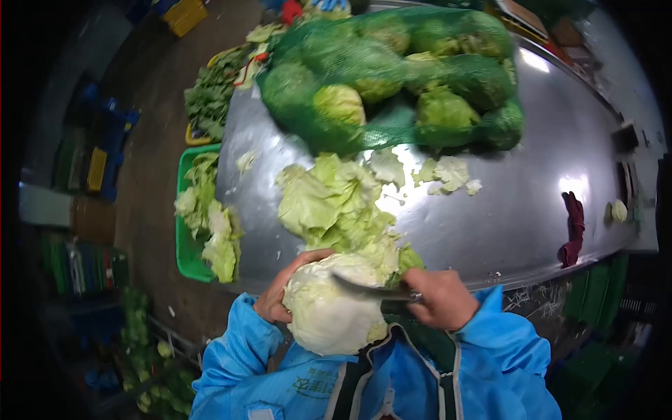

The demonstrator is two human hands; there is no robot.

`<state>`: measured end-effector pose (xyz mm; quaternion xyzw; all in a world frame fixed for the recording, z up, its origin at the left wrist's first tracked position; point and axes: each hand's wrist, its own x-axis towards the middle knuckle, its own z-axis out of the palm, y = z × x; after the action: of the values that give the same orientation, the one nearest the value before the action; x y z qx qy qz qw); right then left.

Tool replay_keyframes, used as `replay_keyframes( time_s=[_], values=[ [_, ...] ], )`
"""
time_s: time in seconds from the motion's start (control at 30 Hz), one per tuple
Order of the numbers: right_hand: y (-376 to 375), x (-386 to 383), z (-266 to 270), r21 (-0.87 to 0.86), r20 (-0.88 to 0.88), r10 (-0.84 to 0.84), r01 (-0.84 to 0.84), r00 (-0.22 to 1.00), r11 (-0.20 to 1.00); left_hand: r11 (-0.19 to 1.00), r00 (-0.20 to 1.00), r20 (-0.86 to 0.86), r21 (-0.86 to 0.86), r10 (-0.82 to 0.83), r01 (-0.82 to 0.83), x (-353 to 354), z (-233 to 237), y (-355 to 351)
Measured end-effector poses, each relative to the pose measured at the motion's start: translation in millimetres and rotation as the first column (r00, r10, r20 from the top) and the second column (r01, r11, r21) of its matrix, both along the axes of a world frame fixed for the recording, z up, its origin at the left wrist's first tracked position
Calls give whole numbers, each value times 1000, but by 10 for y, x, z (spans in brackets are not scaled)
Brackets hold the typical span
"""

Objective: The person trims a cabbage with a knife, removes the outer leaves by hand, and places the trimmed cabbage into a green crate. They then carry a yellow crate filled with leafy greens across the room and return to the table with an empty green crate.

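Observation:
A pale, trimmed cabbage (325,311) is held close to my body at the table's front edge. My left hand (285,283) grips it from the left side, fingers curled round it. In my right hand (442,297) is a knife (374,290), its handle wrapped by the fingers. The blade lies across the upper right of the cabbage, overlapping it in this view. Loose green outer leaves (332,199) are piled on the metal table (511,210) just beyond the cabbage.
A green mesh bag (392,77) full of cabbages lies across the table's far side. Leaf scraps (448,173) are scattered before it. At the left edge stands a green crate (184,241) with leaves, near a heap of leaves (210,98). A dark red glove (573,227) lies at right.

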<state>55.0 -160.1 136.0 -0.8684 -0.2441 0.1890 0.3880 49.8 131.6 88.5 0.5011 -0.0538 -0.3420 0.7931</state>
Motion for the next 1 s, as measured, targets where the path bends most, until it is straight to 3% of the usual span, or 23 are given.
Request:
replay_keyframes(
  time_s=[0.03, 0.07, 0.13, 0.17, 0.2, 0.23, 0.27, 0.3, 0.37, 0.43, 0.47, 0.53, 0.6, 0.67, 0.7, 0.73, 0.77, 0.83, 0.93, 1.0],
  values=[
    [61, 18, -19, 50, -23, 4, -3, 1000, 999, 999, 999, 23, -16, -40, 41, 28, 9, -11],
    [115, 39, -100, 145, -87, -40, 53, 995, 988, 999, 995, -98, -33, 19, -23, 36, 14, -55],
    [183, 190, -264, 327, -342, -136, 253, 930, 910, 958, 973, -163, -210, 164, -197, -31, -133, -330],
    [177, 252, -359, 335, -443, -109, 277, 890, 901, 930, 934, -318, -266, 162, -252, 41, 105, -502],
    [204, 216, -598, 344, -466, -131, 315, 875, 885, 955, 978, -177, -253, 111, -154, 58, -181, -458],
    [218, 181, -717, 391, -529, -110, 356, 841, 849, 973, 984, -160, -200, 81, -113, 113, -302, -425],
    [236, 146, -814, 515, -568, -61, 412, 821, 752, 975, 962, -257, -175, 89, -137, 107, -564, -338],
    [125, 151, -786, 480, -594, -114, 465, 796, 744, 977, 928, -356, -135, 110, -167, 148, -796, -321],
    [-84, 119, -862, 449, -621, -185, 539, 761, 712, 994, 917, -395, -56, 62, -92, 295, -878, -509],
    [-321, 41, -1226, 379, -864, -56, 719, 501, 582, 999, 901, -433, 32, 31, -19, 434, -979, -739],
    [-342, -26, -1317, 432, -856, -93, 802, 509, 412, 999, 904, -428, 33, 12, 3, 510, -995, -884],
    [-694, -111, -1607, 425, -888, -72, 871, 454, 248, 992, 891, -438, -29, -121, 120, 688, -1023, -1240],
    [-1293, -89, -1593, 331, -914, -224, 941, 339, 72, 983, 879, -442, -87, -181, 159, 900, -1102, -1600],
    [-2060, 75, -1251, 184, -660, -733, 981, 165, 56, 982, 838, -513, -62, -185, 180, 1093, -1080, -2036],
    [-2477, 135, -968, -12, -524, -851, 999, -35, -34, 978, 847, -489, -70, -207, 199, 1177, -1045, -2260],
    [-3103, 155, -1427, 32, -304, -952, 999, -28, -39, 972, 835, -501, -65, -227, 225, 1236, -992, -2464],
    [-3759, 182, -2014, 47, 129, -979, 987, -160, -155, 967, 821, -516, -58, -242, 249, 1293, -950, -2658],
    [-4631, 52, -1876, 29, 166, -942, 957, -291, -290, 961, 820, -509, -61, -263, 270, 1384, -918, -2984],
    [-5584, -240, -1915, -4, 298, -883, 925, -362, -380, 956, 806, -525, -51, -273, 290, 1497, -858, -3489],
    [-5935, -321, -1959, -16, 237, -849, 871, -473, -490, 935, 785, -512, -128, -348, 331, 1613, -812, -3886]
  ],
)
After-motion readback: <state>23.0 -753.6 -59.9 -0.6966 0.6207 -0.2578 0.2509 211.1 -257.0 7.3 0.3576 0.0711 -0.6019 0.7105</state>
